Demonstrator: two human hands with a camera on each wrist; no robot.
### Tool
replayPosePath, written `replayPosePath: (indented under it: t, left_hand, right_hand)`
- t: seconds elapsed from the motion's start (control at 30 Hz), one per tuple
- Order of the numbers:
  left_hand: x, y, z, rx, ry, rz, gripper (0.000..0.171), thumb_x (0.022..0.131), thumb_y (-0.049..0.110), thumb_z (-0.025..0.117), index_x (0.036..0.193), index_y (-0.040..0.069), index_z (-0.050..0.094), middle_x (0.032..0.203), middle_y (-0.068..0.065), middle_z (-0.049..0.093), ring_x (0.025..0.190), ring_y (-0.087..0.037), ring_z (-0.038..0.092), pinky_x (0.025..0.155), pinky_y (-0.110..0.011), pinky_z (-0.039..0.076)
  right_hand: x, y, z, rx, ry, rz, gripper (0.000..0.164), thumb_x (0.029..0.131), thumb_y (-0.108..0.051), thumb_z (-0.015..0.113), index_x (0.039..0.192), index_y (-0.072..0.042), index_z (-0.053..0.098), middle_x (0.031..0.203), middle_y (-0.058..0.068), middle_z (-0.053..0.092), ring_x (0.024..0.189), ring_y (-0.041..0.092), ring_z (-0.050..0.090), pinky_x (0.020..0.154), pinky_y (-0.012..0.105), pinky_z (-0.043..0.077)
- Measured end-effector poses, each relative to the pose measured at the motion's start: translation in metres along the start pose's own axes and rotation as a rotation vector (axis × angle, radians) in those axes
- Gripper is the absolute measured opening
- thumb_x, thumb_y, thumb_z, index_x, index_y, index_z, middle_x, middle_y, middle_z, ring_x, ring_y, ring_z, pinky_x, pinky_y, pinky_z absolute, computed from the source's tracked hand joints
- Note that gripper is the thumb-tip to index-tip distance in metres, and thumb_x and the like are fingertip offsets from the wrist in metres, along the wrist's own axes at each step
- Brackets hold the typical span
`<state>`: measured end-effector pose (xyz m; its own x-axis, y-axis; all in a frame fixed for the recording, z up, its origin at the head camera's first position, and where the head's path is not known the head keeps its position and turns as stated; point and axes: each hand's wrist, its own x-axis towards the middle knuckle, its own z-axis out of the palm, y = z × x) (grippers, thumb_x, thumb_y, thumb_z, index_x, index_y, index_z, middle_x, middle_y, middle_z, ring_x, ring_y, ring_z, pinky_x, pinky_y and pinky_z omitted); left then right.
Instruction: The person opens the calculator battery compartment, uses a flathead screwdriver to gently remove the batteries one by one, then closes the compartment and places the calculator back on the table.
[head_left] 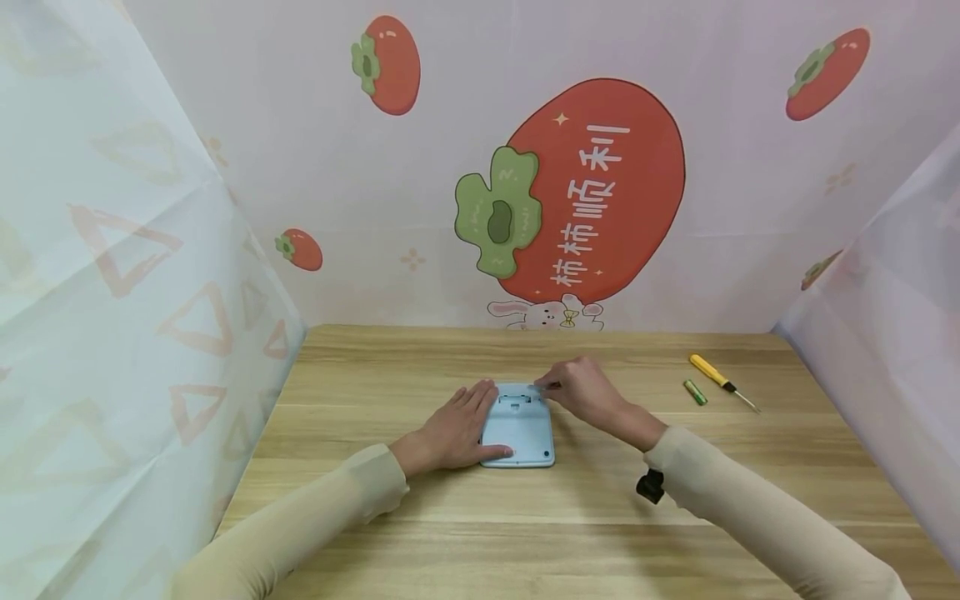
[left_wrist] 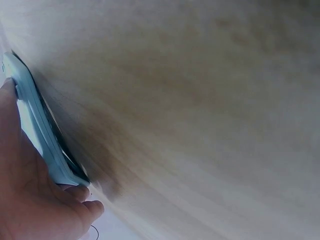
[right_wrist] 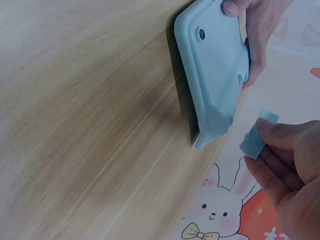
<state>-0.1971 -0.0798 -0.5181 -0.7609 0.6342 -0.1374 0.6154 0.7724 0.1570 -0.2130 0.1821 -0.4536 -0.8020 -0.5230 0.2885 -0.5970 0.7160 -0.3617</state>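
Observation:
A light blue, calculator-like device [head_left: 525, 437] lies back up on the table, its small battery compartment [head_left: 515, 399] uncovered near the far edge. My left hand [head_left: 452, 429] rests along its left side, fingers stretched toward the far corner and thumb pressing on the back. Between thumb and fingers, my right hand [head_left: 587, 392] pinches a small light blue battery cover [right_wrist: 253, 142] at the device's far right corner. In the right wrist view the cover appears apart from the device. The underside of the device is hidden.
On the right of the wooden table [head_left: 420, 542] lie a yellow-handled screwdriver [head_left: 708, 367] and a green battery [head_left: 695, 392]. Printed cloth walls [head_left: 360, 192] close off the back and both sides. A small black object [head_left: 650, 486] hangs by the right cuff.

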Motion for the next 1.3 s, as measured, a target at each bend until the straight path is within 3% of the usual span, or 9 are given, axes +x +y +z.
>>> replayPosePath:
  t: [0.63, 1.3]
  left_hand:
    - [0.002, 0.000, -0.003, -0.058, 0.008, -0.001, 0.112, 0.095, 0.081, 0.052, 0.167, 0.001, 0.021, 0.175, -0.016, 0.021, 0.163, -0.028, 0.020, 0.130, -0.044, 0.026]
    - [0.002, 0.000, -0.002, -0.075, 0.013, -0.013, 0.112, 0.094, 0.080, 0.055, 0.168, 0.002, 0.021, 0.176, -0.015, 0.021, 0.163, -0.027, 0.019, 0.130, -0.047, 0.025]
  right_hand:
    - [0.015, -0.015, 0.019, -0.026, -0.068, -0.054, 0.020, 0.086, 0.001, 0.085, 0.107, -0.003, 0.084, 0.098, 0.009, 0.082, 0.090, 0.020, 0.079, 0.075, 0.031, 0.065]
    - [0.026, -0.014, 0.031, -0.034, -0.096, -0.015, 0.021, 0.089, 0.000, 0.083, 0.109, -0.002, 0.083, 0.103, 0.010, 0.081, 0.097, 0.023, 0.079, 0.081, 0.035, 0.065]
